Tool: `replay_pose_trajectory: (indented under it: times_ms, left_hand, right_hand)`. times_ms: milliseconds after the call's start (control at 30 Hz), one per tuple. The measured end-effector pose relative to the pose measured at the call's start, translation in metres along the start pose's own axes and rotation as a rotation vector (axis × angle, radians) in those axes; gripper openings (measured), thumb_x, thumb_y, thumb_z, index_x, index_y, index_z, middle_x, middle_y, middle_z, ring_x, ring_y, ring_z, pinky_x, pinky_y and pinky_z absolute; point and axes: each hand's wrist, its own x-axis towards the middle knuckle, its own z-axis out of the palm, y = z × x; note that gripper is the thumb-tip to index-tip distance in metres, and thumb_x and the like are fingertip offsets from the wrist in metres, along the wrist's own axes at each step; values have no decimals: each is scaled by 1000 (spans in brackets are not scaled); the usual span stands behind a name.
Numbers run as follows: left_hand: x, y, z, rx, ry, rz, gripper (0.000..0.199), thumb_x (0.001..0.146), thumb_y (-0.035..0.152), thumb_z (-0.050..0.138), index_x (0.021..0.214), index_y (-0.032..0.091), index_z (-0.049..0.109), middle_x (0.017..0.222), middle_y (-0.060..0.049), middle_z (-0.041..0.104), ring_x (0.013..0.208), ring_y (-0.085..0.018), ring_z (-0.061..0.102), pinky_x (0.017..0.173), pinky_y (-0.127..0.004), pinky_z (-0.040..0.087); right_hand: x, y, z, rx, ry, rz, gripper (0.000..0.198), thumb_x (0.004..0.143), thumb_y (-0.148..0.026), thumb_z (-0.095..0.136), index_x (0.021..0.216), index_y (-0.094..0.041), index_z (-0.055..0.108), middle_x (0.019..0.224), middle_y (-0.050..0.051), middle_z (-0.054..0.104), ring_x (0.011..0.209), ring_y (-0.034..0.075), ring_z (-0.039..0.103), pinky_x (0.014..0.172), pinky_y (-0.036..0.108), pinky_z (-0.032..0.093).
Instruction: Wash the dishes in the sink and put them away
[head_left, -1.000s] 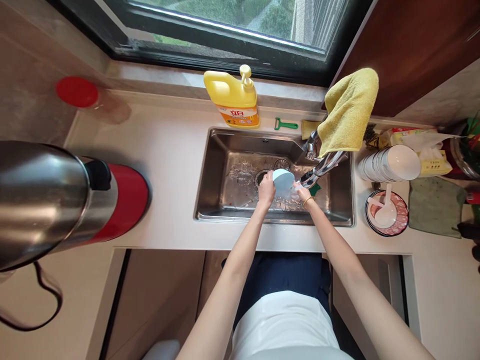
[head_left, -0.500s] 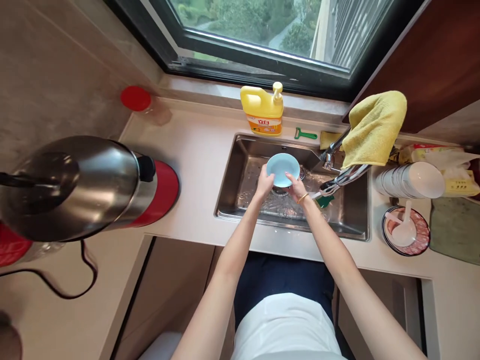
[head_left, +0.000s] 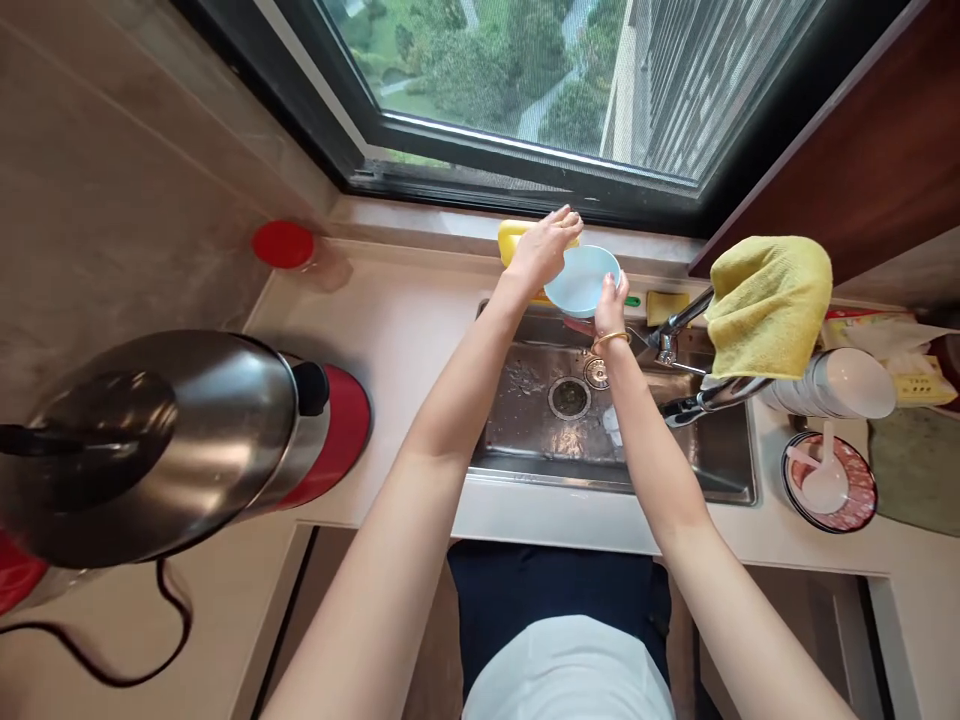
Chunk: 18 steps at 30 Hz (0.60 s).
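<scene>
My right hand grips a light blue bowl by its right rim, thumb toward the inside. A gold bracelet is on that wrist. The bowl is held above the back edge of the sink, its inside facing me. My left hand lies over the pump top of a yellow dish soap bottle, fingers bent across it. Most of the bottle is hidden behind that hand and the bowl. The bowl's left rim is close beside the left hand, under the pump.
Right of the sink are stacked white bowls and a patterned bowl holding spoons. A yellow cloth drapes over the faucet. A sponge lies behind. A large steel-and-red appliance stands left.
The bowl has gone up and back, out of the sink, in my right hand. My left hand has let go of it and moved onto the soap pump. The view has tilted slightly.
</scene>
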Motion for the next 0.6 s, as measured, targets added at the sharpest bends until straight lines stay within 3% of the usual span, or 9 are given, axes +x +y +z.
replay_pose_trajectory:
  times_ms: [200,400,600]
  left_hand:
    - [10,-17,-3,18,-32,22,47,86,10,43,120,22,73,130,-5,70,125,-20,61,113,-37,42]
    - [8,-20,-7,-23,-26,21,47,87,15,43,124,21,71,126,-6,71,124,-21,60,111,-38,43]
    - [5,-17,1,-31,-11,-24,42,89,17,45,123,22,71,127,-7,70,123,-22,61,111,-40,44]
  right_hand:
    - [13,-5,11,-52,31,-21,64,99,-62,30,157,-35,25,148,9,45,129,28,54,92,55,57]
    - [25,0,13,-59,19,-7,61,101,-57,35,157,-34,25,146,10,46,128,32,52,85,61,58]
    - [21,-1,9,-20,-1,-19,57,102,-57,29,154,-34,32,144,10,46,127,30,54,82,53,62]
